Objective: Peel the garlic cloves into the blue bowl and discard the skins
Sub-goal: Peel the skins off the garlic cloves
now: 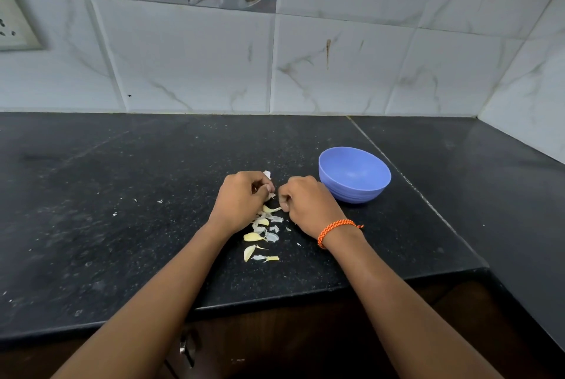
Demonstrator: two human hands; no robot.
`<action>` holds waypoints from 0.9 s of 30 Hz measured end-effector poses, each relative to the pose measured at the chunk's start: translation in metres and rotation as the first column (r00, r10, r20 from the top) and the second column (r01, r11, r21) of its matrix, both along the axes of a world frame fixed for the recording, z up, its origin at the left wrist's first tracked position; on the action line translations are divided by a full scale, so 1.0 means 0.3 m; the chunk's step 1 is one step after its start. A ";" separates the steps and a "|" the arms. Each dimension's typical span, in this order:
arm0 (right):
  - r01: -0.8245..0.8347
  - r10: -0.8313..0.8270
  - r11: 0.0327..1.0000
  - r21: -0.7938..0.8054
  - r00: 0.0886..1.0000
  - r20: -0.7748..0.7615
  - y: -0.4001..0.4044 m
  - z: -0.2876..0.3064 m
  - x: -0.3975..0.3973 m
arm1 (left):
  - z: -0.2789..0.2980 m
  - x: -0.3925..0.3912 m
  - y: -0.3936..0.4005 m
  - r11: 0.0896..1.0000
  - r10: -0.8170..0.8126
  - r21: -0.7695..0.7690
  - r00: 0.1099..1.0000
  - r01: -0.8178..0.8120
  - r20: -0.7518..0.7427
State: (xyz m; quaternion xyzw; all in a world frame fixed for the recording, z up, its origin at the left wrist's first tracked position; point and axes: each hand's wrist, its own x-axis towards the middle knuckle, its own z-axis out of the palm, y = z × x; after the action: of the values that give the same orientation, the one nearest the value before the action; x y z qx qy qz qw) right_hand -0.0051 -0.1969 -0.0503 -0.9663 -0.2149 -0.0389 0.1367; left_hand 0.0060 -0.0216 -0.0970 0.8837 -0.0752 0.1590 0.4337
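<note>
Both hands sit together on the black, speckled stone tabletop (122, 195), curled fingers nearly meeting. The left hand (241, 204) pinches a small papery garlic piece (271, 196) at its fingertips, a narrow grip; a thin white skin (267, 174) sticks up just beyond its knuckles. The right hand (308, 201) is curled tight, thumb against fingers, right beside that piece; whether it holds anything cannot be told. An orange braided cord band (336, 230) circles the right wrist.

Just right of the grip, and slightly beyond it, stands the bowl (354, 175), smooth blue plastic, round, faintly ribbed low on its outer wall, with nothing visible inside. Below the grip, toward the person, lies a loose scatter of pale yellow, crescent-shaped cloves (252, 237) mixed with thin, whitish, flaky skins (272, 236). A few tiny white flakes (159, 201) lie well left of the grip. Behind stand glossy marble-patterned tiles (336, 66). No writing is readable.
</note>
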 end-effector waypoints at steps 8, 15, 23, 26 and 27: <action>0.132 -0.157 0.946 0.297 0.986 0.062 -0.011 -0.077 -0.012 | 0.052 0.000 0.035 0.790 0.061 -0.611 0.998 -0.038 0.016; 0.097 -0.164 0.893 0.440 0.980 0.117 0.011 -0.084 -0.030 | 0.054 0.000 0.106 0.611 0.123 -0.778 0.988 -0.146 -0.089; -0.106 0.056 0.950 0.294 0.983 0.174 0.178 -0.052 -0.053 | 0.050 0.005 0.102 0.649 0.181 -0.734 0.978 -0.200 -0.106; -0.055 0.029 0.984 0.168 0.988 0.152 0.243 -0.061 -0.067 | 0.048 0.008 0.101 0.657 0.190 -0.723 0.975 -0.213 -0.116; -0.045 0.024 0.990 0.133 0.988 0.153 0.257 -0.064 -0.069 | 0.048 0.009 0.103 0.659 0.195 -0.720 0.974 -0.218 -0.116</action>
State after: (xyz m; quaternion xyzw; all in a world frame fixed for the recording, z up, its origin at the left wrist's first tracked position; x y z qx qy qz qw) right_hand -0.0259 -0.1197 -0.0695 -0.9451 -0.2382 -0.1239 0.1862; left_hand 0.0088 0.0092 -0.0826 0.6434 0.1010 0.2110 0.7289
